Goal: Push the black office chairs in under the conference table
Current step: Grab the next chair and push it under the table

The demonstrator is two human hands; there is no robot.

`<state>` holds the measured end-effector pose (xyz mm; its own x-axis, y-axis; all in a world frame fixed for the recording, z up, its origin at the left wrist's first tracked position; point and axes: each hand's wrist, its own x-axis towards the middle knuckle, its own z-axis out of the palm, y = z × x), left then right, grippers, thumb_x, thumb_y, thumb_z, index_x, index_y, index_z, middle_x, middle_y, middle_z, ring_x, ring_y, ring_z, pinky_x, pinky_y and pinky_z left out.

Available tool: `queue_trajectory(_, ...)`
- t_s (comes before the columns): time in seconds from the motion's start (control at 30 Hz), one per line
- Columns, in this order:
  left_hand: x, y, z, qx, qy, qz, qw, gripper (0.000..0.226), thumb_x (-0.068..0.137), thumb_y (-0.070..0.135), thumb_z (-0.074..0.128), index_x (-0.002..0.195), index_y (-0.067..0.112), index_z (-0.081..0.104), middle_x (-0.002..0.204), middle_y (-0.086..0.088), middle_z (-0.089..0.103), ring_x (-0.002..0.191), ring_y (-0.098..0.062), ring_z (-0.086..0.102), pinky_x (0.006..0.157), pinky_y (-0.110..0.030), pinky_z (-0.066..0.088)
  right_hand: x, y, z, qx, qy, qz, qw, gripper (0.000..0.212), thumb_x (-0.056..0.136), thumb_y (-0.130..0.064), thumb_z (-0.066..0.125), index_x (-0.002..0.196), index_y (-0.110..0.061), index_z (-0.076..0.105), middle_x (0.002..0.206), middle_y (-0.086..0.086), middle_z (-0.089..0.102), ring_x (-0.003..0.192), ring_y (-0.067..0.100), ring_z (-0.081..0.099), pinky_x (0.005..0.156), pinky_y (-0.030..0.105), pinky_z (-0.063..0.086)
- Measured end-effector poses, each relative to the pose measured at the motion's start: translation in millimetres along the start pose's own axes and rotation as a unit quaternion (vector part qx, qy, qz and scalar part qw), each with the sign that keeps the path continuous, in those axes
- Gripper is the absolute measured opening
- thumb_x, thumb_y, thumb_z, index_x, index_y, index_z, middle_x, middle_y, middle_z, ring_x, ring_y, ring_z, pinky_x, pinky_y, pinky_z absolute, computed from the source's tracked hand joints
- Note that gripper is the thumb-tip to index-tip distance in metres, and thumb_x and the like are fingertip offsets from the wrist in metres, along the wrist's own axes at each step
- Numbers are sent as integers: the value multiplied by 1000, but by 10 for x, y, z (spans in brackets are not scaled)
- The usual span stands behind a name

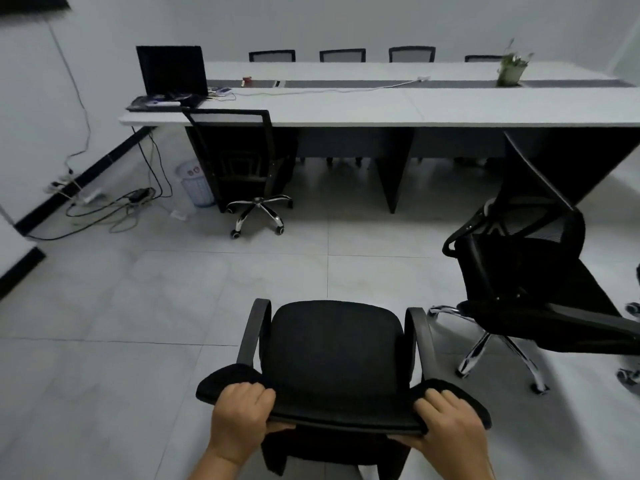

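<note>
Far left: loose cables (pixel 114 206) trailing over the floor (pixel 156 306) by the wall, a pale bin (pixel 195 183) beside them. Next along, an open laptop (pixel 171 76) on the left end of the conference table (pixel 381 109), and below it a parked chair (pixel 242 168) already tucked in, back against the table edge, chrome base showing.

Centre, nearest the camera: the near chair (pixel 337 355), well apart from the table, seat facing it, back toward the person. Left hand (pixel 239 419) gripping the left corner of the backrest top, fingers curled over the front, thumb under. Right hand (pixel 448 426) gripping the right corner likewise — a wide, even hold.

Handling, as a judgement: castors on smooth tile, so probably an easy roll with little force, yet prone to swivel if one hand pushes harder. Padded backrest soft under the fingers, frame beneath stiff enough to steer. Top corners of the back look like the best hold — level pushing, not downward, to avoid tipping. Armrests possibly close to the table's underside; cannot tell clearance from here.

Long axis running from back to seat front, pointing straight at the open bay between the table's dark legs.

Right: a tilted chair (pixel 526 271) turned sideways, standing out from the table, still to be pushed in. Farther back on the tabletop, a potted plant (pixel 512 69); more chair backs beyond the far edge.
</note>
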<state>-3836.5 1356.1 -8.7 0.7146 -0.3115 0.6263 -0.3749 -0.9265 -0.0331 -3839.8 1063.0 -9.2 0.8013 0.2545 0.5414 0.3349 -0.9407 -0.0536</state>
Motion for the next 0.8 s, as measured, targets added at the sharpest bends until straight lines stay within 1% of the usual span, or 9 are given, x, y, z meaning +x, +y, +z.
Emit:
queue_trajectory(0.1, 270, -119, 229, 15, -8, -10, 1000, 82, 90, 62, 17, 40, 11, 58, 36, -2, 46, 30, -19, 45, 53, -28, 23, 323, 149, 192, -3, 4, 6, 1000, 75, 81, -73, 27, 41, -14, 49, 43, 2, 48, 40, 20, 47, 53, 29, 24)
queue_trajectory(0.23, 695, -356, 596, 16, -25, -12, 999, 81, 90, 62, 18, 41, 12, 57, 36, -1, 46, 30, -19, 45, 53, -28, 23, 802, 352, 505, -12, 13, -1, 1000, 75, 82, -71, 28, 41, -13, 49, 43, 3, 47, 38, 22, 48, 53, 29, 24)
queue_trajectory(0.33, 1075, -575, 890, 7, -29, -19, 999, 79, 90, 63, 17, 41, 15, 56, 36, 1, 47, 31, -16, 45, 48, -21, 25, 1215, 476, 745, -27, 6, 0, 1000, 74, 83, -71, 26, 43, -13, 49, 44, 2, 48, 39, 21, 48, 53, 29, 23)
queue_trajectory(0.47, 1612, -884, 1239, -2, -48, 5, 999, 78, 90, 62, 15, 41, 16, 54, 37, 2, 47, 32, -15, 45, 46, -19, 27, 1760, 629, 1005, -55, -18, 1, 998, 71, 84, -67, 25, 46, -13, 53, 46, 1, 50, 42, 21, 49, 54, 30, 23)
queue_trajectory(0.53, 1839, -1063, 1455, -9, -55, 11, 998, 77, 90, 62, 16, 41, 16, 54, 37, 2, 46, 32, -15, 44, 46, -19, 27, 1984, 699, 1191, -71, -21, 10, 997, 71, 84, -66, 25, 47, -14, 54, 47, 1, 50, 52, 19, 44, 55, 31, 22)
queue_trajectory(0.6, 2039, -1239, 1681, -25, -56, 14, 998, 75, 90, 62, 19, 41, 15, 53, 37, 0, 46, 31, -16, 44, 51, -24, 23, 2218, 767, 1383, -79, -19, 20, 996, 70, 85, -66, 25, 47, -14, 54, 48, 2, 50, 60, 18, 32, 55, 31, 21)
queue_trajectory(0.67, 2239, -1391, 1876, -34, -55, 18, 998, 75, 90, 62, 20, 41, 15, 53, 37, 0, 45, 32, -16, 44, 52, -26, 22, 2468, 837, 1545, -96, -15, 25, 995, 67, 82, -66, 30, 47, -14, 53, 47, 3, 50, 61, 19, 27, 54, 31, 21)
queue_trajectory(0.73, 2468, -1524, 2027, -36, -60, 25, 997, 76, 90, 62, 17, 41, 17, 53, 37, 2, 46, 32, -15, 44, 48, -21, 24, 2724, 912, 1674, -110, -9, 22, 994, 58, 73, -63, 40, 46, -13, 53, 47, 4, 50, 61, 20, 27, 54, 32, 21)
queue_trajectory(0.8, 2725, -1657, 2189, -34, -63, 36, 997, 77, 90, 61, 13, 41, 18, 53, 38, 3, 46, 33, -14, 45, 42, -20, 29, 2993, 1003, 1815, -107, -11, 22, 994, 58, 71, -63, 39, 47, -12, 52, 47, 4, 51, 61, 19, 27, 54, 32, 20)
